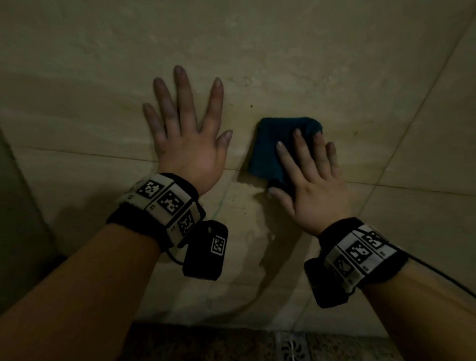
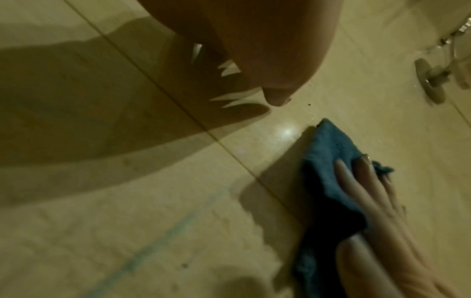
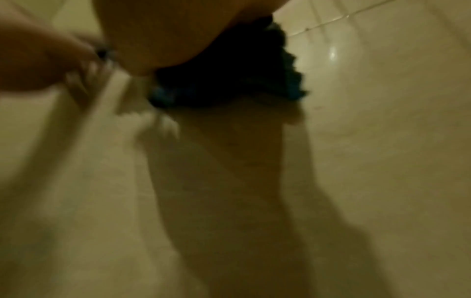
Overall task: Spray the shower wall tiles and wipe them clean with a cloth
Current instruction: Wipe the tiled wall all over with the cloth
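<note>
A folded dark blue cloth (image 1: 273,149) lies flat against the beige shower wall tiles (image 1: 281,57). My right hand (image 1: 309,175) presses it to the wall with straight fingers spread over its right part; the thumb lies under its lower edge. In the left wrist view the cloth (image 2: 331,153) shows under those fingers (image 2: 356,181). In the right wrist view the cloth (image 3: 229,70) is a dark bunch below the palm. My left hand (image 1: 186,133) rests flat on the wall to the cloth's left, fingers spread, holding nothing. No spray bottle is in view.
Thin grout lines (image 1: 95,154) cross the wall. A faint blue streak (image 2: 165,238) runs down the tile below my left hand. A metal floor drain (image 1: 292,351) sits at the bottom. A chrome wall fitting (image 2: 430,80) stands off to the right.
</note>
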{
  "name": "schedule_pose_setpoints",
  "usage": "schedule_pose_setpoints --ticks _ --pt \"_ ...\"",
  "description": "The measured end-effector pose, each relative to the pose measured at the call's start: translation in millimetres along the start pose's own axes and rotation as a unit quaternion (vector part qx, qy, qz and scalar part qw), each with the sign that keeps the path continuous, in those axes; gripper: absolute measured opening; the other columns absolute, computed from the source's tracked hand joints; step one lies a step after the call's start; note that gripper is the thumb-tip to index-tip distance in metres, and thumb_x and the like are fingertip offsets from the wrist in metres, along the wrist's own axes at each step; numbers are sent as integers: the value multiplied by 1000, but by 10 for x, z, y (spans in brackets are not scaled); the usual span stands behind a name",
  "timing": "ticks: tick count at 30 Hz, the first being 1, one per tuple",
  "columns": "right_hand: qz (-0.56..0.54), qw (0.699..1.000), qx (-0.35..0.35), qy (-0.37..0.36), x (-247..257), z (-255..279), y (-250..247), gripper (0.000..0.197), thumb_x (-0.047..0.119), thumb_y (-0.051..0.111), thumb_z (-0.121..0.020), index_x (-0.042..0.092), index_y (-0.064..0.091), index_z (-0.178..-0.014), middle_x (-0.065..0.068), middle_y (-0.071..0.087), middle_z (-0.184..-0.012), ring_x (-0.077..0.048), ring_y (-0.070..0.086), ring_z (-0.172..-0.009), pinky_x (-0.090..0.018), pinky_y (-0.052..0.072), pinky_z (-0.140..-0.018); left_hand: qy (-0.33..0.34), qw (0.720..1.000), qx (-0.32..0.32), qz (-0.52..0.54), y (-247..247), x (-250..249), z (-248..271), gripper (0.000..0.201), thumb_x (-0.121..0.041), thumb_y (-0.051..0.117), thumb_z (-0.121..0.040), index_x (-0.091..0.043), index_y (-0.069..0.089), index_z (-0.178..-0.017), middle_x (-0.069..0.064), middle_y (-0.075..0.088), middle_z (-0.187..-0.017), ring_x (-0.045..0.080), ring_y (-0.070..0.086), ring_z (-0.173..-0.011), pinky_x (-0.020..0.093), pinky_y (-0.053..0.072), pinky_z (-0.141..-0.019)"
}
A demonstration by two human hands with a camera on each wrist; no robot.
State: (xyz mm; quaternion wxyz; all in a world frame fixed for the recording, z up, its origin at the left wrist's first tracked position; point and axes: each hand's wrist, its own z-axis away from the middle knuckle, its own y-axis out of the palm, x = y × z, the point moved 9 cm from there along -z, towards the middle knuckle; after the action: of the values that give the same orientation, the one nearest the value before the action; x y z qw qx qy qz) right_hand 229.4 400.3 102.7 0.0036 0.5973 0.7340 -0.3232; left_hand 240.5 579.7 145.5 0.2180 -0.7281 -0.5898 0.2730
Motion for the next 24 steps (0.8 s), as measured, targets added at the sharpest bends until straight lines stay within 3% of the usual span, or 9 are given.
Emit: schedule_pose_setpoints --ticks 2,4,7,11,13,16,20,24 --pt "-73 996 0 44 57 -42 -38 71 64 24 -91 20 24 -146 -4 11 -155 -27 -6 -143 -42 -7 -116 -8 1000 1 5 8 -26 -5 67 -46 25 -98 -24 -14 -149 26 -16 -153 49 -16 -138 60 -13 -107" --pt "-146 984 -42 96 102 -87 -67 60 59 22 -94 19 32 -139 -9 16 -154 -32 1 -142 -41 -10 -116 -9 1000 6 10 20 -14 -10 68 -46 26 -99 -25 -15 -149 25 -18 -153 48 -18 -138 60 -13 -107" --pt "-137 975 -102 144 82 -119 -17 45 47 28 -98 20 34 -134 -13 26 -150 -36 8 -140 -41 -10 -116 -12 999 25 20 43 3 -12 67 -46 25 -99 -28 -19 -147 23 -22 -153 46 -21 -138 59 -15 -107" --pt "-6 988 -96 117 60 -114 138 55 51 35 -97 25 23 -143 -6 18 -148 -23 -17 -143 -44 -7 -117 -22 999 34 7 89 4 -21 72 -56 21 -96 -29 -27 -142 23 -23 -152 47 -22 -137 60 -16 -106" --pt "21 990 -96 103 55 -99 151 59 54 35 -96 25 18 -145 -7 17 -148 -21 -22 -142 -44 -6 -117 -24 999 33 -3 92 -1 -18 78 -65 19 -91 -27 -25 -144 24 -22 -152 48 -20 -137 61 -15 -105" --pt "22 991 -105 83 60 -71 147 64 53 38 -96 24 15 -147 -6 13 -152 -22 -21 -142 -43 -6 -117 -21 999 36 -16 84 -21 -12 91 -75 20 -83 -26 -24 -146 24 -22 -152 49 -19 -137 61 -15 -105" --pt "40 992 -112 43 46 20 151 71 48 37 -98 24 -2 -151 1 -18 -157 -24 -17 -144 -43 -5 -118 -25 999 39 -12 88 -24 -3 91 -75 21 -83 -28 -26 -144 22 -25 -152 48 -21 -137 61 -16 -106" --pt "59 992 -110 3 19 127 154 69 45 39 -98 21 2 -151 -1 -15 -157 -25 -13 -144 -42 -3 -118 -20 999 31 -11 95 -26 5 91 -76 20 -83 -27 -25 -145 23 -23 -152 49 -20 -137 62 -14 -106"
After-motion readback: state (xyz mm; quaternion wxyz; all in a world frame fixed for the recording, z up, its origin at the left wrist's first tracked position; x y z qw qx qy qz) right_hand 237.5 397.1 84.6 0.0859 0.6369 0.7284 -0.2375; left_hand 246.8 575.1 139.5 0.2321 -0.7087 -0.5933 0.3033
